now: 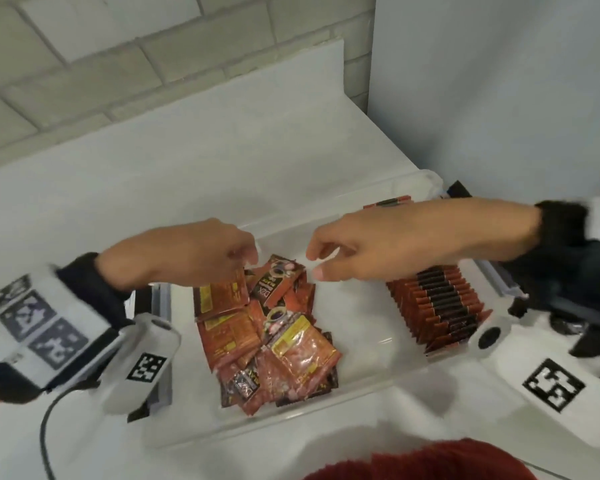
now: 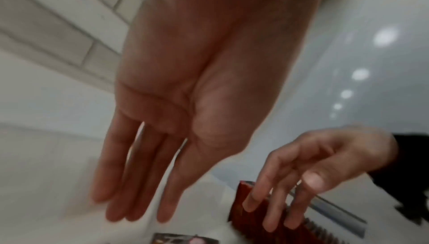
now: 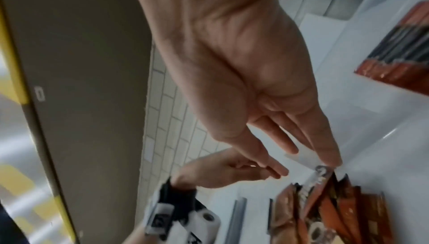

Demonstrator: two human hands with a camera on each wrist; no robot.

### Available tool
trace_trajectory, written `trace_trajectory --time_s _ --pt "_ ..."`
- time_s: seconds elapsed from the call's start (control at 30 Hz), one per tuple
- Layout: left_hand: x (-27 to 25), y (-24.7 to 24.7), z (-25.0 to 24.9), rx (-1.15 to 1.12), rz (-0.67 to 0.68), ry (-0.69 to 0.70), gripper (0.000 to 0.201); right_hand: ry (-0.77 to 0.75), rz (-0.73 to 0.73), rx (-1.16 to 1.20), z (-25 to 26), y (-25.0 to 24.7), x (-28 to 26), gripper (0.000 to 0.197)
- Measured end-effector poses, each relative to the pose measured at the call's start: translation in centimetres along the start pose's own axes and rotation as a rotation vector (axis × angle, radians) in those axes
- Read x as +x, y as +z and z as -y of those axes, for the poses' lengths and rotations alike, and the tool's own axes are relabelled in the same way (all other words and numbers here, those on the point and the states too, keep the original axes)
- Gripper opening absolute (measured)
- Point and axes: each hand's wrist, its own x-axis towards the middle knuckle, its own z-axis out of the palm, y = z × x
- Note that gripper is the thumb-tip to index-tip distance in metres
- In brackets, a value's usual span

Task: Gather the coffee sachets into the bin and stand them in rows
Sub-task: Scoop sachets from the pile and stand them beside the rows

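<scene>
A loose pile of orange-red coffee sachets (image 1: 274, 341) lies in the left half of a clear plastic bin (image 1: 357, 320). At the bin's right side several sachets stand in a tight row (image 1: 437, 306), and a second row (image 1: 388, 202) shows at the back behind my right forearm. My left hand (image 1: 246, 261) hovers over the pile's far edge, fingers straight and empty in the left wrist view (image 2: 144, 207). My right hand (image 1: 314, 265) reaches in from the right with relaxed fingers, holding nothing; a fingertip (image 3: 334, 161) is right at the topmost sachet (image 3: 325, 172).
The bin sits on a white table (image 1: 153, 168) against a pale brick wall (image 1: 84, 64), with a white panel (image 1: 499, 98) at the right. Wrist cameras with marker tags ride both forearms. A red knitted garment (image 1: 430, 462) shows at the bottom edge.
</scene>
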Motion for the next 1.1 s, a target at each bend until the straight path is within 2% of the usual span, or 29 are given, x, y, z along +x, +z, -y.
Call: trace_trajectory --time_s 0.07,0.13,0.27,0.37,0.47,0.53,0.6,0.63,0.87,0.97,1.1 --pt "-0.2 0.5 0.5 0.065 0.087 0.013 0.032 0.022 0.046 -0.095 0.7 0.2 2.1 0.048" --pt "-0.3 1.1 0.8 0.08 0.152 0.05 0.041 0.021 0.115 -0.078 1.3 0.7 4.2 0.05" --pt "0.0 2.3 1.1 0.082 0.167 0.073 0.056 0.027 0.276 -0.071 2.1 1.8 6.6 0.04" --pt "-0.1 2.6 1.4 0.081 0.195 0.028 0.064 0.004 0.246 -0.125 2.4 2.1 7.1 0.022" --pt "-0.6 3.0 1.5 0.041 0.212 -0.018 0.068 -0.003 0.176 -0.233 2.3 2.7 7.7 0.031" --pt "-0.9 3.3 1.6 -0.044 0.225 -0.022 0.069 0.001 0.129 -0.198 2.3 3.0 7.8 0.04" --pt "-1.2 3.7 1.5 -0.11 0.258 -0.001 0.065 0.005 0.14 -0.163 2.4 3.1 7.5 0.068" --pt "-1.3 3.8 1.6 -0.129 0.265 0.015 0.06 -0.003 0.141 -0.196 2.4 3.0 7.4 0.073" --pt "-1.9 3.9 1.6 -0.011 0.268 0.115 0.032 -0.042 0.156 -0.461 2.8 4.1 7.0 0.051" --pt "-1.7 4.1 1.7 0.02 0.235 0.16 0.031 -0.055 0.155 -0.445 3.0 4.0 6.7 0.044" --pt "-1.9 4.0 1.5 0.005 0.152 0.179 0.032 -0.153 0.116 -0.433 3.3 3.6 5.4 0.037"
